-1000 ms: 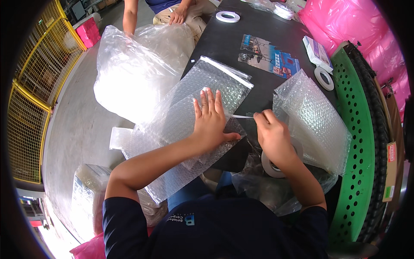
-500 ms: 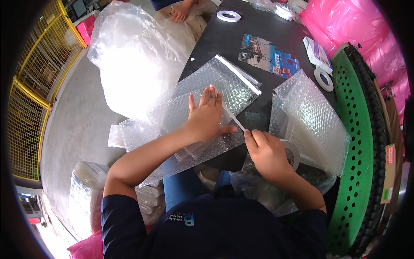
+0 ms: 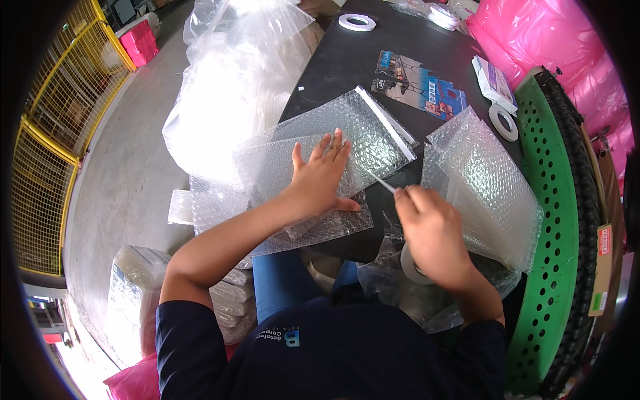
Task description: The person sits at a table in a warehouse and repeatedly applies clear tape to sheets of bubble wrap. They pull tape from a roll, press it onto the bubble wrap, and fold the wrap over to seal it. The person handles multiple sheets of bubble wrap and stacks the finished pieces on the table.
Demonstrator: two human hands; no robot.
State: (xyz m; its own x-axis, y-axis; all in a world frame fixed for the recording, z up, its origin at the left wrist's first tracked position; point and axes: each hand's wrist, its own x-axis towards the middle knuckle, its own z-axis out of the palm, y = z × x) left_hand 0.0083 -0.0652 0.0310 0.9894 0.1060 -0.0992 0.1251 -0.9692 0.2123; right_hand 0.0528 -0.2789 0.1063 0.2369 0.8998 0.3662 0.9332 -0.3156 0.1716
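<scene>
My left hand (image 3: pixel 319 179) lies open, fingers spread, on a clear bubble wrap sheet (image 3: pixel 267 163) at the table's near edge. Beneath it, further bubble wrap overlaps; a white tape strip (image 3: pixel 385 123) runs along the far right edge of this stack. My right hand (image 3: pixel 437 230) is closed on a narrow strip of white tape (image 3: pixel 382 180) that slants from the bubble wrap to its fingertips. A tape roll (image 3: pixel 410 265) shows partly behind the right hand; whether the strip joins it is hidden.
More bubble wrap pieces (image 3: pixel 483 190) lie right, beside a perforated green panel (image 3: pixel 543 247). Tape rolls (image 3: pixel 357 23), a printed sheet (image 3: pixel 423 87) and a white box (image 3: pixel 493 83) rest on the black table (image 3: pixel 327 73). A big translucent bag (image 3: pixel 223 87) stands left.
My right hand has moved slightly right and turned with the tape strip. The bubble wrap under my left hand has shifted a little right. The co-worker's hand is out of view.
</scene>
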